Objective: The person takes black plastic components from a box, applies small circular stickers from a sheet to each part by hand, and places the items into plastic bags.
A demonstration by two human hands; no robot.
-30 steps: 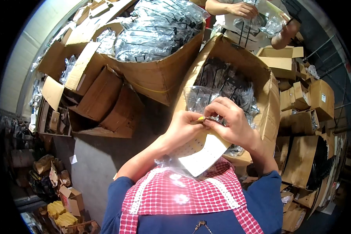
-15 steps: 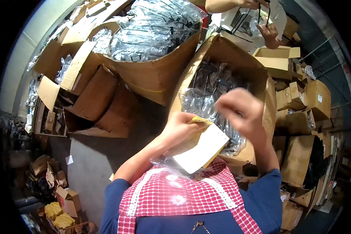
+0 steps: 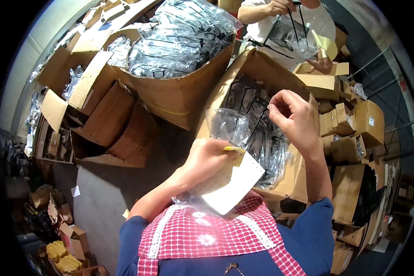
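Observation:
My left hand [image 3: 207, 161] holds a white sheet of labels [image 3: 237, 184] with a yellow edge, its thumb pressed on the top corner. Clear plastic film shows beneath the sheet. Over the open carton in front of me, my right hand [image 3: 293, 115] is pinched at thumb and forefinger; whatever is between the tips is too small to make out. Below it, black thin-framed items in clear bags [image 3: 271, 147] fill the carton [image 3: 253, 60]. An empty-looking clear bag [image 3: 227, 125] lies just beyond my left hand.
Across the carton a co-worker's hands [image 3: 322, 63] hold a black wire-like frame, a clear bag and a pale yellow sheet. A big carton [image 3: 170, 99] heaped with bagged black items stands at the far left. Stacked boxes [image 3: 369, 122] line the right; an open brown box [image 3: 108, 124] is left.
My right hand, blurred before, has moved slightly up and is now still in a pinch. The sheet shifted a little lower. A yellow sheet has come into view at the co-worker's hand.

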